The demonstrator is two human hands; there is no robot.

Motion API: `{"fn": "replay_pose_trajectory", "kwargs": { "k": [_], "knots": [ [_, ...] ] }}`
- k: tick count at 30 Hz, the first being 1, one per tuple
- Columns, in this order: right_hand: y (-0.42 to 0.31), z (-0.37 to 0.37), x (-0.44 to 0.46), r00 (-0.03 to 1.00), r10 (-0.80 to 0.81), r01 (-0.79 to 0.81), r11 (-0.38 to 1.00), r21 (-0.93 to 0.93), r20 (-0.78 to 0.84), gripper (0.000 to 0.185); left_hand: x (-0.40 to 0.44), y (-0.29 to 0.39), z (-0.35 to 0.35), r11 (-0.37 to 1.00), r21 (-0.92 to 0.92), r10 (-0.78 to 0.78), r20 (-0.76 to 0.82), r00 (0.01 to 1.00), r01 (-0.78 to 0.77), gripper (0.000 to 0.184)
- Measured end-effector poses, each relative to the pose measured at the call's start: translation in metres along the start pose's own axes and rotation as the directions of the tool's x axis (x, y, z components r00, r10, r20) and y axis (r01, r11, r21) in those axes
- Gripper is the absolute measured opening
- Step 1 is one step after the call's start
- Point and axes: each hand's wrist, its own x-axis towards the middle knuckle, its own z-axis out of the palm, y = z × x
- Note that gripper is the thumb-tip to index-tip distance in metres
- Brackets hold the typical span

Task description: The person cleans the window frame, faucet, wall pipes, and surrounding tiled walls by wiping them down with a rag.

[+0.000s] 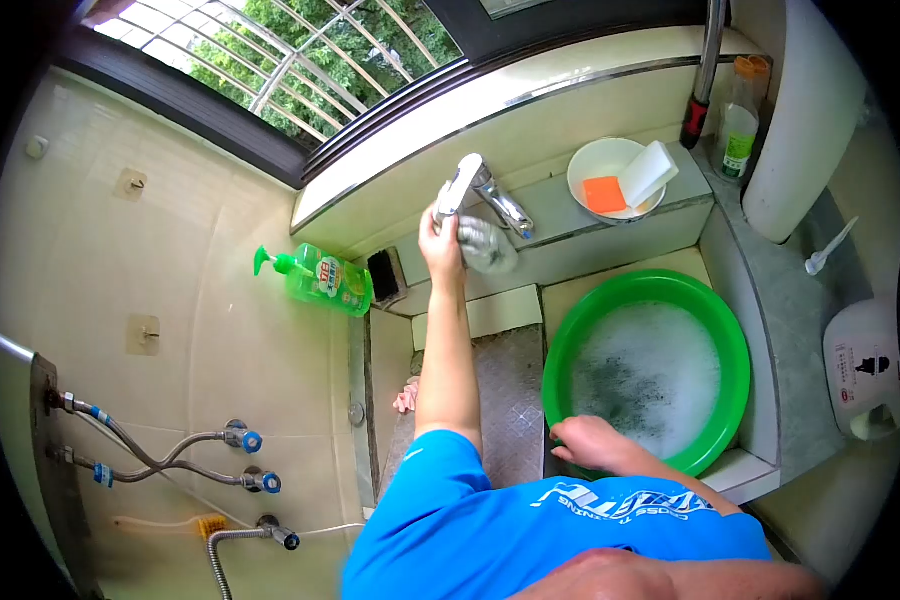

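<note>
My left hand (442, 245) is stretched out to the chrome faucet (462, 188), its fingers closed around something at the spout that I cannot make out. Right beside those fingers is a grey, blurred, see-through shape (487, 246), in front of the ledge. My right hand (585, 443) is over the near left rim of the green basin (734, 365), its fingers curled; what they hold, if anything, is hidden. Cloudy, foamy water with dark specks (650, 375) fills much of the basin.
A green pump bottle (328, 281) and a dark brush (386, 274) are left of the faucet. On the ledge, a white bowl (592, 160) holds an orange sponge (604, 194) and a white sponge (648, 174). A plastic bottle (738, 130) and a jug (867, 365) are right.
</note>
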Motion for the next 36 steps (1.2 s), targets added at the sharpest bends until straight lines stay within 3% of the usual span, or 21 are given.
{"fn": "replay_pose_trajectory", "kwargs": {
  "k": [3, 5, 6, 8, 9, 11, 12, 14, 15, 16, 17, 18, 20, 23, 25, 26, 28, 29, 33, 35, 36],
  "knots": [
    [0.001, 0.004, 0.000, 0.999, -0.030, 0.031, 0.999, 0.021, -0.037, 0.024, 0.041, 0.016, 0.024, 0.976, -0.160, 0.165, 0.104, 0.981, -0.147, 0.028],
    [0.002, 0.006, 0.000, 0.999, -0.035, 0.036, 0.999, 0.023, -0.036, 0.024, 0.069, 0.002, 0.019, 0.919, -0.382, 0.080, 0.430, 0.899, 0.101, 0.037],
    [0.004, 0.008, 0.000, 0.998, -0.047, 0.049, 0.998, 0.039, -0.044, 0.024, 0.072, -0.015, 0.014, 0.918, -0.385, 0.084, 0.427, 0.900, 0.097, 0.037],
    [0.006, 0.006, 0.001, 0.996, -0.059, 0.062, 0.997, 0.051, -0.066, 0.024, 0.079, -0.051, 0.019, 0.881, -0.296, -0.335, 0.164, 0.928, 0.370, 0.049],
    [0.004, 0.005, 0.001, 0.998, -0.046, 0.049, 0.997, 0.055, -0.053, 0.024, 0.071, -0.050, 0.028, 0.881, -0.291, -0.334, 0.173, 0.927, 0.372, 0.049],
    [0.002, 0.002, 0.001, 0.999, -0.032, 0.035, 0.997, 0.075, -0.037, 0.024, 0.049, -0.051, 0.042, 0.928, -0.326, -0.203, -0.031, 0.979, 0.182, 0.046],
    [0.002, 0.001, 0.001, 0.999, -0.026, 0.030, 0.996, 0.083, -0.042, 0.024, 0.055, -0.069, 0.038, 0.928, -0.322, -0.209, -0.024, 0.978, 0.190, 0.046],
    [0.001, 0.003, 0.000, 0.998, -0.027, 0.030, 0.998, 0.063, -0.052, 0.023, 0.054, -0.094, 0.027, 0.958, -0.287, 0.027, 0.011, 1.000, -0.023, 0.042],
    [0.001, 0.004, 0.001, 0.999, -0.023, 0.026, 0.997, 0.071, -0.043, 0.023, 0.048, -0.097, 0.029, 0.984, -0.144, 0.096, -0.078, 0.992, -0.106, 0.041],
    [0.001, 0.005, 0.000, 0.998, -0.030, 0.034, 0.997, 0.070, -0.053, 0.023, 0.040, -0.101, 0.031, 0.985, -0.144, 0.083, -0.087, 0.993, -0.095, 0.041],
    [0.001, 0.006, -0.001, 0.997, -0.039, 0.043, 0.997, 0.066, -0.065, 0.022, 0.028, -0.090, 0.040, 0.972, 0.206, 0.159, -0.211, 0.964, -0.116, 0.041],
    [0.001, 0.005, -0.001, 0.998, -0.036, 0.040, 0.997, 0.067, -0.057, 0.022, 0.018, -0.080, 0.049, 0.844, 0.530, 0.271, -0.292, 0.917, -0.080, 0.041],
    [0.000, 0.001, 0.000, 0.999, -0.030, 0.031, 0.999, 0.041, -0.034, 0.022, 0.008, -0.081, 0.055, 0.828, 0.543, 0.348, -0.301, 0.888, -0.140, 0.038],
    [-0.005, -0.007, -0.001, 0.999, 0.028, -0.028, 0.999, 0.041, 0.023, 0.022, -0.019, -0.090, 0.057, 0.689, 0.717, 0.384, -0.238, 0.892, -0.106, 0.033],
    [-0.007, -0.010, -0.002, 0.999, 0.032, -0.032, 0.999, 0.041, 0.017, 0.022, -0.052, -0.068, 0.076, 0.333, 0.927, 0.365, 0.042, 0.930, -0.173, 0.029],
    [-0.007, -0.010, -0.002, 0.999, 0.032, -0.033, 0.999, 0.033, 0.019, 0.022, -0.056, -0.068, 0.086, 0.329, 0.927, 0.359, 0.051, 0.932, -0.178, 0.029],
    [-0.004, -0.003, -0.002, 1.000, 0.001, -0.001, 0.999, 0.046, -0.012, 0.021, -0.063, -0.068, 0.103, 0.125, 0.922, 0.451, 0.276, 0.849, -0.366, 0.025],
    [-0.003, -0.002, -0.002, 0.999, -0.032, 0.034, 0.998, 0.045, -0.041, 0.021, -0.058, -0.059, 0.112, 0.169, 0.949, 0.291, 0.210, 0.933, -0.266, 0.024],
    [-0.004, -0.001, -0.002, 1.000, -0.015, 0.015, 0.999, 0.043, -0.009, 0.021, -0.003, -0.073, 0.123, 0.096, 0.950, 0.269, 0.262, 0.927, -0.296, 0.023],
    [0.003, 0.005, 0.001, 0.998, -0.037, 0.040, 0.997, 0.058, -0.048, 0.022, 0.013, -0.072, 0.131, 0.163, 0.869, 0.252, 0.421, 0.871, -0.468, 0.026],
    [0.004, 0.004, 0.000, 0.998, -0.034, 0.037, 0.998, 0.052, -0.051, 0.022, 0.011, -0.070, 0.133, 0.167, 0.866, 0.258, 0.423, 0.869, -0.471, 0.026]
  ]
}}
